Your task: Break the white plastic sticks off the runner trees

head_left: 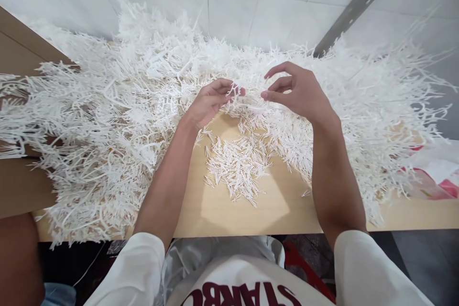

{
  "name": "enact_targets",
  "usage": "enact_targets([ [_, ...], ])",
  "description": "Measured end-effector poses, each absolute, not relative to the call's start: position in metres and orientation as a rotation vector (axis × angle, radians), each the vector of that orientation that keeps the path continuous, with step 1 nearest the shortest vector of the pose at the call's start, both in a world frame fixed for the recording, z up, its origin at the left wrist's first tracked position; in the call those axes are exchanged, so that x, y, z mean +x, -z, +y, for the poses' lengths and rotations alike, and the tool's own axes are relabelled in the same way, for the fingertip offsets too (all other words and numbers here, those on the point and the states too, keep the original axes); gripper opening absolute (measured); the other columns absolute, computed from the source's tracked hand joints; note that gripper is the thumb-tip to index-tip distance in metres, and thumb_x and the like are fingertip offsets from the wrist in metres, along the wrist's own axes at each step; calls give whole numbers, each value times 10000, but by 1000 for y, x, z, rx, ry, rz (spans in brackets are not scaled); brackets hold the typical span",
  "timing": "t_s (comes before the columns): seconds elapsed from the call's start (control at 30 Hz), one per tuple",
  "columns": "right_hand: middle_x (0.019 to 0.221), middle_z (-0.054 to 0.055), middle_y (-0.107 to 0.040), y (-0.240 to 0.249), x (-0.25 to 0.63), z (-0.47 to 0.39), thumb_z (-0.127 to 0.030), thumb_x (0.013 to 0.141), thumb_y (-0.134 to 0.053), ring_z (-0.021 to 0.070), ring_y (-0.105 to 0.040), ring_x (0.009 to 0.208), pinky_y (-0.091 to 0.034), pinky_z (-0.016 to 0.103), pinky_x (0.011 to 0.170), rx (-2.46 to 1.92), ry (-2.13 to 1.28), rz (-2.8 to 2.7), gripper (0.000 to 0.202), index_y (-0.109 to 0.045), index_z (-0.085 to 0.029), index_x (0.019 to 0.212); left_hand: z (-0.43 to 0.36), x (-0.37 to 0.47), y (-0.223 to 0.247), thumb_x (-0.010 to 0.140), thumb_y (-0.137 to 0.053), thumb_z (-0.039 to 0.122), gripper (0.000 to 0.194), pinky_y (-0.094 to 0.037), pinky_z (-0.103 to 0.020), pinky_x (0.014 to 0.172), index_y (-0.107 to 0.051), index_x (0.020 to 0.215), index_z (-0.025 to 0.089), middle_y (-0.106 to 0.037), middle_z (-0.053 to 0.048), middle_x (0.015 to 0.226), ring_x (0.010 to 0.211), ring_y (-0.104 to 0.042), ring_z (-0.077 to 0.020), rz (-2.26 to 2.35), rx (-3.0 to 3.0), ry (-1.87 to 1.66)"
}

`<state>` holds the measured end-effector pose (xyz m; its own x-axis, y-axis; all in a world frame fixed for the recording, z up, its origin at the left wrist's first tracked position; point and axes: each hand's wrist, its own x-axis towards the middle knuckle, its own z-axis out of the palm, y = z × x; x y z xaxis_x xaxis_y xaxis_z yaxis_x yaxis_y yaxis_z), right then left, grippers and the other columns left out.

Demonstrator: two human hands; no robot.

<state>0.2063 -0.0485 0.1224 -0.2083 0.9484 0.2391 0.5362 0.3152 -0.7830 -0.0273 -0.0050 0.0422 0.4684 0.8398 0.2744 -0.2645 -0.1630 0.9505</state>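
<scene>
Between the thumb and fingers of my left hand [217, 98] is a small white branched plastic sprue [235, 92], held above the table. To its right, my right hand [296, 88] hovers with thumb and fingers apart and nothing visible between them. Beneath both hands lies a loose pile of short thin white plastic sticks [240, 165]. A large tangled heap of white branched sprues [143, 76] spreads behind and to both sides of my hands.
The heap rests on a light wooden table [229, 222] against a white tiled wall [229, 5]. Cardboard [25, 186] stands at the left, near another person's limb [19, 258]. A red and white plastic bag [433, 172] lies at right. A grey metal post [358, 7] rises behind.
</scene>
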Motion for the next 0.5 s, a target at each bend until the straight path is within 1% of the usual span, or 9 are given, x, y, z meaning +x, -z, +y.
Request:
enact_targets([
  [0.07,696,-29,-688,-126,204,-51,-338,764,-782,153,-650,689,-530,342,721,-1323,-615,-1869,311,-672,-275,1049,-4,-27,-42,816,-624,195,145,-556,-398,982,-591,954,221,-704,-6,1040,1056,-689,-180,579,1366,-1060],
  [0.1,710,-27,-695,-127,203,-52,-336,789,-759,155,-659,705,-535,348,750,-1319,-571,-1879,277,-677,-279,1046,-4,-27,-42,815,-617,195,129,-565,-369,947,-591,939,219,-700,-3,1005,1009,-692,-162,593,1353,-1056],
  [0.2,718,-22,-696,-130,201,-54,-364,847,-701,158,-672,730,-545,363,799,-1307,-463,-1929,147,-702,-271,960,-3,-27,-43,798,-603,171,127,-563,-301,865,-593,916,218,-676,10,916,919,-678,-124,641,1353,-1067],
  [0.27,748,-19,-699,-132,202,-56,-381,866,-681,160,-675,758,-550,362,797,-1296,-399,-1968,125,-709,-278,932,-2,-25,-42,780,-600,144,165,-551,-277,847,-596,927,219,-675,11,946,931,-666,-117,685,1365,-1091],
  [0.4,975,12,-691,-135,205,-57,-395,851,-703,150,-669,851,-549,330,751,-1228,-236,-1983,122,-739,-292,905,0,-24,-42,767,-593,126,215,-535,-258,812,-585,957,226,-670,3,1076,961,-656,-117,811,1335,-1187],
  [0.43,990,17,-689,-135,206,-57,-401,849,-707,146,-666,849,-545,325,740,-1209,-210,-1949,126,-744,-289,895,0,-24,-42,769,-589,130,219,-534,-259,802,-580,964,230,-663,0,1096,960,-655,-119,836,1319,-1218],
  [0.5,952,19,-709,-133,207,-56,-417,848,-707,149,-664,824,-542,334,731,-1173,-231,-1841,139,-738,-285,881,2,-26,-41,770,-585,143,241,-536,-266,792,-572,989,244,-641,-6,1146,971,-653,-128,873,1290,-1276],
])
